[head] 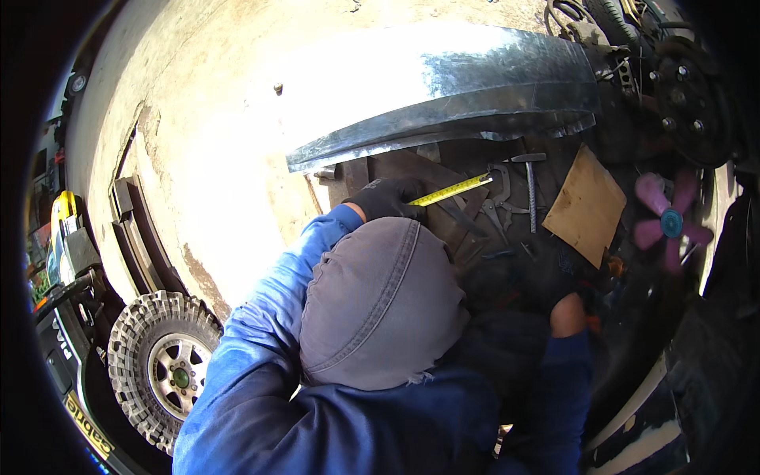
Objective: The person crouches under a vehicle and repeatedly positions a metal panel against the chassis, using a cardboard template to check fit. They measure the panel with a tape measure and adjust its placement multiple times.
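Observation:
My left hand (pixel 389 199), in a black glove, is closed at the near end of a yellow tape measure blade (pixel 454 190) that reaches out to the right; the case is not visible. My right hand (pixel 561 267), also in a dark glove, lies in shadow below a piece of brown cardboard (pixel 588 205); its fingers blend into the dark. Between the hands are locking C-clamp pliers (pixel 499 202) and a hammer (pixel 531 190) with a textured metal handle. A bent sheet-metal panel (pixel 463 107) stretches above them. The cap and head in the middle hide part of the work surface.
A pink fan (pixel 671 222) with a blue hub stands at the right, under a dark wheel hub with studs (pixel 683 98). At the lower left are an off-road wheel (pixel 163 368) and long metal channels (pixel 142 243) on the concrete floor.

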The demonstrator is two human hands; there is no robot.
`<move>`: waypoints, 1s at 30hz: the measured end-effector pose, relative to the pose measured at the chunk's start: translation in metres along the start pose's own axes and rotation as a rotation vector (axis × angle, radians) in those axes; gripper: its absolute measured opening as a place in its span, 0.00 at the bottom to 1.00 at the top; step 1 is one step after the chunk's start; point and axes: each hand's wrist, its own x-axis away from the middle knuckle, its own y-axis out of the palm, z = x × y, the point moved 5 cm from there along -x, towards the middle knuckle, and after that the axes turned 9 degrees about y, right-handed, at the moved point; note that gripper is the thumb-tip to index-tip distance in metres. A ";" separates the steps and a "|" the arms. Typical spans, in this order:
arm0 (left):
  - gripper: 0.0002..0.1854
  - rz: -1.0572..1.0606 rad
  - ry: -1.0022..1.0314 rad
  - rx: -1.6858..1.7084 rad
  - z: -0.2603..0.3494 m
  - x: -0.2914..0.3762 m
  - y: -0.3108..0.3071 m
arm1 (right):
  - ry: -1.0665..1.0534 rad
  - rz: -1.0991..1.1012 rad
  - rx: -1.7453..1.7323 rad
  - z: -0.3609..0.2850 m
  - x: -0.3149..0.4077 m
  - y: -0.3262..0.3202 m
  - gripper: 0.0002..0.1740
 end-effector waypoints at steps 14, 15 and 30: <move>0.20 0.203 0.278 -0.429 -0.012 -0.033 0.020 | 0.105 -0.118 -0.050 0.047 0.006 0.045 0.22; 0.20 0.289 0.327 -0.446 -0.010 -0.023 0.013 | 0.128 -0.156 -0.024 0.051 0.003 0.056 0.22; 0.22 0.493 0.049 -0.507 -0.066 0.050 0.000 | 0.399 -0.001 0.214 0.035 -0.108 0.198 0.15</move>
